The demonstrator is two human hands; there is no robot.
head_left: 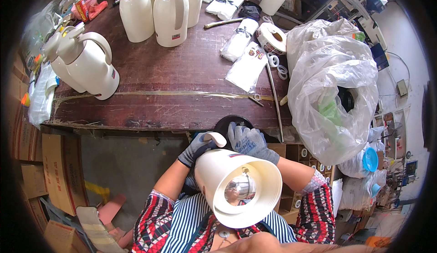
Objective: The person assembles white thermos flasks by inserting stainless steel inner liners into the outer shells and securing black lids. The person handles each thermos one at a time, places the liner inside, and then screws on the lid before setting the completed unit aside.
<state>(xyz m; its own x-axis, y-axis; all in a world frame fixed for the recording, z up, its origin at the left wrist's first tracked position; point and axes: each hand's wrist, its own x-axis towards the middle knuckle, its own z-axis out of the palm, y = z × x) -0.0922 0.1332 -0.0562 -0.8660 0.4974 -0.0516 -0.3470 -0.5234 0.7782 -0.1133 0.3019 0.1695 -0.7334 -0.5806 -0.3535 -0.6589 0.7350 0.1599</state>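
A cream thermos jug point(205, 173) lies tilted in front of me, its open base towards me. Inside the opening a shiny mirrored liner point(240, 189) shows. My left hand point(195, 150), in a grey glove, is closed around the jug's handle point(215, 139). Just beyond the jug my right hand point(250, 142), gloved too, has its fingers bent beside a black round piece point(227, 124) at the table edge. The jug covers part of this hand, so what its fingers grip cannot be made out.
More cream jugs stand on the dark red table point(150, 75), at the left point(93, 66) and far side point(170, 18). A metal rod point(275, 100), a tape roll point(271, 38) and white plastic packs point(240, 39) lie right of middle. A big clear bag point(327, 52) bulges over the right edge. Cartons point(63, 173) stand lower left.
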